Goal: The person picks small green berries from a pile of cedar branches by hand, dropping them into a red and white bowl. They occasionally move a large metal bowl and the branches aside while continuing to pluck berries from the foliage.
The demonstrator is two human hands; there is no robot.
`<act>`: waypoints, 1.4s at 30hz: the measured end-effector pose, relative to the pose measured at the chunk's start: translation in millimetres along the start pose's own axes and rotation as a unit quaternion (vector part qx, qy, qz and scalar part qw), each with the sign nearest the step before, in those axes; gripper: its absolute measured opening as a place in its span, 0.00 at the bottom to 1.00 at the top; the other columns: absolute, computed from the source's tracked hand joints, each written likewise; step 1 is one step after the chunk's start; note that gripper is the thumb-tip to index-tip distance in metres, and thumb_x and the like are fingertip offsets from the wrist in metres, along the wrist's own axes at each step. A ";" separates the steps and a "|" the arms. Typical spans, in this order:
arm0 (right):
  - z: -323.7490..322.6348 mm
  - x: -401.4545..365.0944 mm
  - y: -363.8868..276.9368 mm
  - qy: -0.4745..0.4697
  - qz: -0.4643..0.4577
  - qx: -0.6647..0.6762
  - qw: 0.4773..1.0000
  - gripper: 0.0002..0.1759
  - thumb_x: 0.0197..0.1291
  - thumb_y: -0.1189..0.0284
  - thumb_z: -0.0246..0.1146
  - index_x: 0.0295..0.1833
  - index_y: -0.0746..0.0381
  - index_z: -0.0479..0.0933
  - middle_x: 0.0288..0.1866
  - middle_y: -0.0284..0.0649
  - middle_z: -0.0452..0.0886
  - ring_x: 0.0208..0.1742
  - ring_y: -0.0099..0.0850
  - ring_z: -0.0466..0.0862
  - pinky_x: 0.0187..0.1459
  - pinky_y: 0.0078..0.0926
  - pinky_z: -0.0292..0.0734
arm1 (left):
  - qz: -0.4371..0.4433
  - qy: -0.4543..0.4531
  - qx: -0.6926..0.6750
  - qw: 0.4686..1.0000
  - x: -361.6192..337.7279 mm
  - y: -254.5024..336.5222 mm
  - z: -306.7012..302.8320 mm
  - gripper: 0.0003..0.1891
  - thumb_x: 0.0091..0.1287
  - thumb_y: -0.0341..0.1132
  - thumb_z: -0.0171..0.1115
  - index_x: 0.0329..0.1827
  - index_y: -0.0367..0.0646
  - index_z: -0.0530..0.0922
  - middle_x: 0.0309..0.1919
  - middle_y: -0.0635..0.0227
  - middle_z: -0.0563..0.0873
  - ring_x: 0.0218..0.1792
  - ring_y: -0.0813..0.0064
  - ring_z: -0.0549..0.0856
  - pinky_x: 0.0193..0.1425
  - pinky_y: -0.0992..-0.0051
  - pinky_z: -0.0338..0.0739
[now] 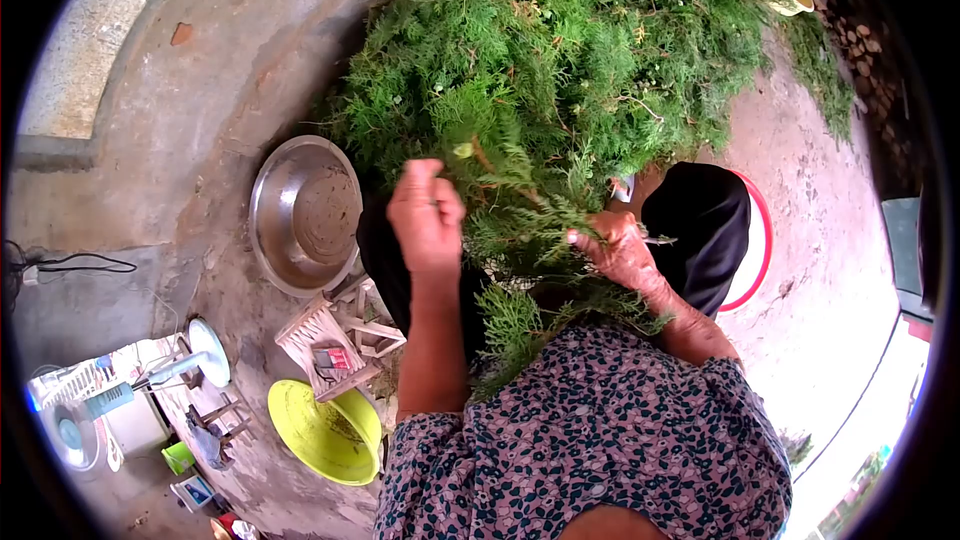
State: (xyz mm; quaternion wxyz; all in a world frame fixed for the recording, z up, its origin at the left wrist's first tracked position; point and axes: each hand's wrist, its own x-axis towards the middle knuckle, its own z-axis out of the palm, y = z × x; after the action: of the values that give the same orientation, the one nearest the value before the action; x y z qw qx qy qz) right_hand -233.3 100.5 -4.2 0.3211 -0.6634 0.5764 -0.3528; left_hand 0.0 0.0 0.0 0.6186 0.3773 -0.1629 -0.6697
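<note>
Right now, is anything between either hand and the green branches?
Nothing visible. The left hand is closed on a sprig of the green branches; the right hand is in among them, grip unclear. The steel basin sits apart, to the left.

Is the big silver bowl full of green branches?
No, the silver bowl shows its bare metal inside, and the green branches lie in a pile beside it.
</note>
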 end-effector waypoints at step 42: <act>-3.3 18.2 16.2 0.038 0.047 0.101 0.993 0.26 0.59 0.56 0.58 0.21 0.66 0.65 0.14 0.35 0.58 0.20 0.24 0.55 0.21 0.29 0.58 | -0.130 -0.116 0.140 0.975 -44.0 -25.1 15.9 0.08 0.63 0.36 0.57 0.29 0.43 0.78 0.23 0.75 0.78 0.21 0.89 0.72 0.22 0.86 0.66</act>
State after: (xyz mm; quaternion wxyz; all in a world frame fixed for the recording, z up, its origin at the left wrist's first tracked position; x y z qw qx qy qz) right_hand -243.2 80.3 -14.1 0.3809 -0.5858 0.5798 -0.4190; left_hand -31.2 42.5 6.7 0.4446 0.3978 -0.2752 -0.7539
